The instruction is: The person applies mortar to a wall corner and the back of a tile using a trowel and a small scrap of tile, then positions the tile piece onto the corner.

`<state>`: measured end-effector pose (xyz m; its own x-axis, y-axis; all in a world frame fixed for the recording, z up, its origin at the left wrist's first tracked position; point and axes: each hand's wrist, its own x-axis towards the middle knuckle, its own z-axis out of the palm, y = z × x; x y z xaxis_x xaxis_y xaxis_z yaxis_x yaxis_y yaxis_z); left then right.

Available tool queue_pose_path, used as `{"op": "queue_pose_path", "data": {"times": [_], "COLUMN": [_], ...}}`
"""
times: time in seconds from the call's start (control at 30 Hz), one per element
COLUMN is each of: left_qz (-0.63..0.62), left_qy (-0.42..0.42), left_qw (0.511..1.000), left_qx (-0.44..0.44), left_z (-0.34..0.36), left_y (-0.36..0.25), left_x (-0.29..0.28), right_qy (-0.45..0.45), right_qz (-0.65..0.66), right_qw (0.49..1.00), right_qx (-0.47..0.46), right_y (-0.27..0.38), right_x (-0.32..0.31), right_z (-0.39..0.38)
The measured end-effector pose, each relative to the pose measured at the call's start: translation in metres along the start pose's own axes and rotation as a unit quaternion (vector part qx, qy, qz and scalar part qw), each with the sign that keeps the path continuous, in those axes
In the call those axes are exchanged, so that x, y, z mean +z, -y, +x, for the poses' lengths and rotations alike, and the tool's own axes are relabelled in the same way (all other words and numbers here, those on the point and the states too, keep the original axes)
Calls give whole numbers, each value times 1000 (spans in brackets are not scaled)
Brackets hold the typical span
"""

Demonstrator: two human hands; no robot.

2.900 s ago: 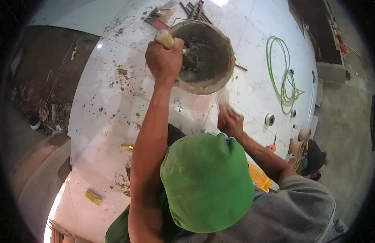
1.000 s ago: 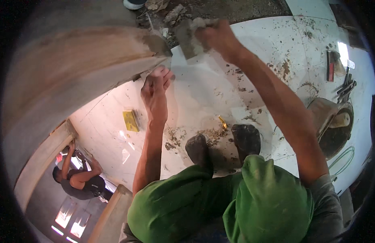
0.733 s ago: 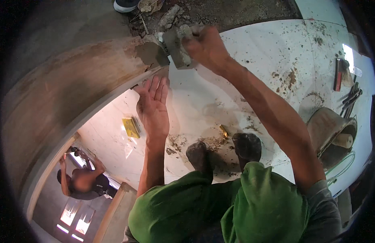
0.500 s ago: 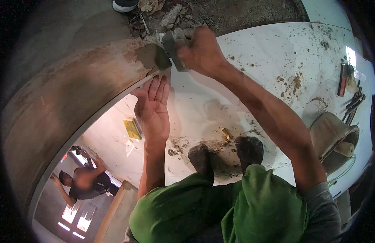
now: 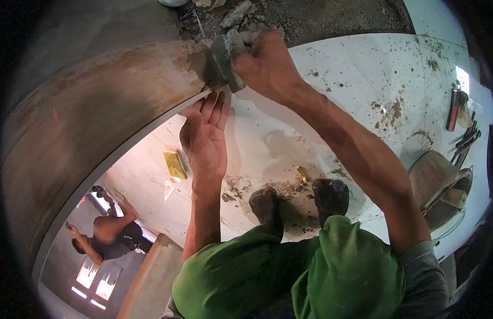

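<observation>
Since a second ago, we note the trowel (image 5: 223, 61) has moved left, now appearing against the damp grey patch (image 5: 202, 65) on the wall (image 5: 108, 111): blade meets work. The right hand (image 5: 265, 66) grips it; the left hand (image 5: 206, 141), open and empty, sits just below. Outward, we record rough brown plaster, glossy tiles (image 5: 358, 80), a crusted round bucket (image 5: 428, 173).

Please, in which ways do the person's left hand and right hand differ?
The left hand is open with no tool; the right hand grips a flat grey tool. The left hand shows its palm; the right hand shows mostly its back. Both are bare.
</observation>
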<state>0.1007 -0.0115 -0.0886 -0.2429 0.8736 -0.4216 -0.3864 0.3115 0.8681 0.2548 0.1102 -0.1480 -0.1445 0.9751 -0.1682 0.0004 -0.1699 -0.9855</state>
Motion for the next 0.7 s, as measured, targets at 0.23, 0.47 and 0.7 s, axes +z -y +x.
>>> {"op": "queue_pose_path", "data": {"times": [0.23,0.47,0.7], "left_qz": [-10,-2,-27], "left_qy": [12,12,4], "left_qw": [1000,1000,1000], "left_qx": [-18,-7,-15], "left_z": [1,2,0], "left_y": [1,0,-3], "left_x": [-8,-8,-1], "right_qy": [19,-4,-21], "right_qz": [-24,42,-8], "right_qw": [999,999,999], "right_qx": [13,-18,44], "right_y": [45,53,32], "right_x": [-5,-35,-16], "right_z": [-13,-14,-12]}}
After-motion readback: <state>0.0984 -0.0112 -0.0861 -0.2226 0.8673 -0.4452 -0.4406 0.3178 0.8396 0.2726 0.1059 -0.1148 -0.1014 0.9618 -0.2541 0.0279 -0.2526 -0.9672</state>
